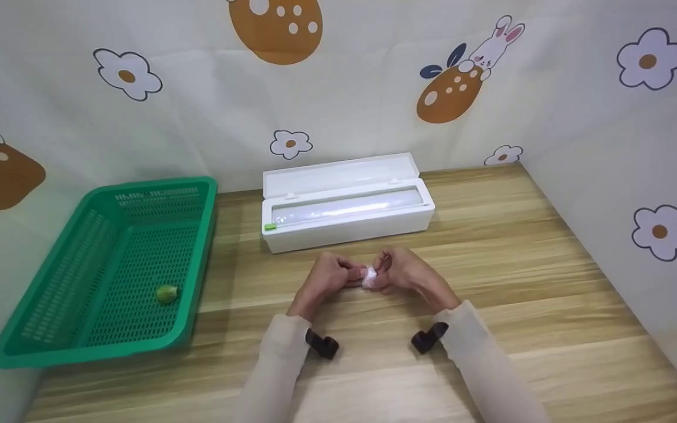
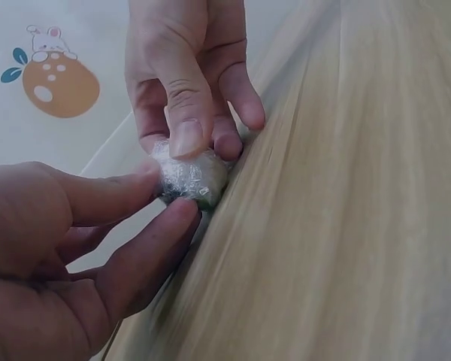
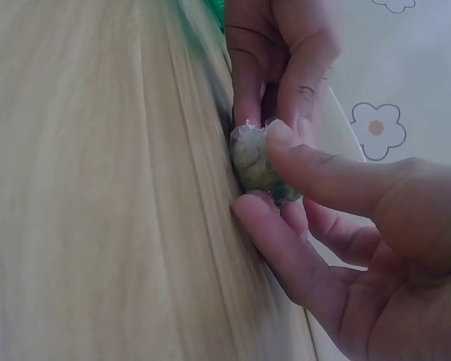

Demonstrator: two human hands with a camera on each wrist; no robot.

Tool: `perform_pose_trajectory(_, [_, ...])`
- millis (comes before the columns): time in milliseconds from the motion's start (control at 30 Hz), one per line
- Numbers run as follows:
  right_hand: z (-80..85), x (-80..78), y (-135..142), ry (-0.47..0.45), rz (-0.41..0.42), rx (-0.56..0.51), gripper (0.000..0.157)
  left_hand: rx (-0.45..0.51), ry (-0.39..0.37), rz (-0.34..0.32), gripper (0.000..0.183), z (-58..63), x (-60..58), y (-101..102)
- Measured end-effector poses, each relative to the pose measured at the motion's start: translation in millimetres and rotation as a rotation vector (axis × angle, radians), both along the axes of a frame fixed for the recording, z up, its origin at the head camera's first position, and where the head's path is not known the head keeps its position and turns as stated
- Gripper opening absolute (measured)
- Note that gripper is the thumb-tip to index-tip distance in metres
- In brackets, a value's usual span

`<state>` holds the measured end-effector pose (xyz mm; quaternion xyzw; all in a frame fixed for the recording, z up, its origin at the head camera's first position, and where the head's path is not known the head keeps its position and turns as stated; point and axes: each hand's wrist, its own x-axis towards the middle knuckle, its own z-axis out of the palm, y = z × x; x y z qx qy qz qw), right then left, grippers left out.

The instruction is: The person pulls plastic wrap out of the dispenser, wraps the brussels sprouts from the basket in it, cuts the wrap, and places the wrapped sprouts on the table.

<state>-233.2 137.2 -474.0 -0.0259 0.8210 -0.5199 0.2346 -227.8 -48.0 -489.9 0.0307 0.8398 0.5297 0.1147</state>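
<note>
A small roundish green piece in crinkled cling film (image 1: 369, 278) sits between both hands, low over the wooden table in front of the white box. Its film is bunched and shiny in the left wrist view, and green shows through the wrapped piece (image 3: 255, 165) in the right wrist view. My left hand (image 1: 329, 274) pinches it from the left between thumb and fingers. From the other side my right hand (image 1: 404, 271) grips it, the thumb pressed on the film. The fingers hide part of the piece.
Behind the hands stands a white cling film box (image 1: 350, 226), lid raised, with a film roll inside and a green slider at its left end. A green basket (image 1: 197, 276) at the left holds one small green-yellow piece (image 1: 167, 294). Patterned cloth (image 1: 362, 100) borders the wooden table (image 1: 520, 282).
</note>
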Motion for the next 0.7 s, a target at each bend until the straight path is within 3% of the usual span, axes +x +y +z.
perform_pose_trajectory(233, [-3.6, -2.5, 0.5, -0.014, 0.019, 0.022, 0.032, 0.058, -0.031, -0.001, 0.011, 1.1, 0.5, 1.5])
perform_pose_trajectory(333, [-5.0, -3.8, 3.4, -0.040, 0.024, -0.003, 0.021, 0.066, -0.024, -0.011, 0.011, -0.1, 1.2, 0.2])
perform_pose_trajectory(433, [-5.7, -5.2, 5.0, -0.069, 0.004, -0.033, 0.013, 0.035, -0.003, -0.016, 0.012, -0.9, 1.8, -1.6])
perform_pose_trajectory(700, [-4.4, -7.0, 1.7, -0.083, -0.049, 0.000, 0.018, -0.005, -0.001, -0.068, 0.015, 4.4, 2.5, -5.0])
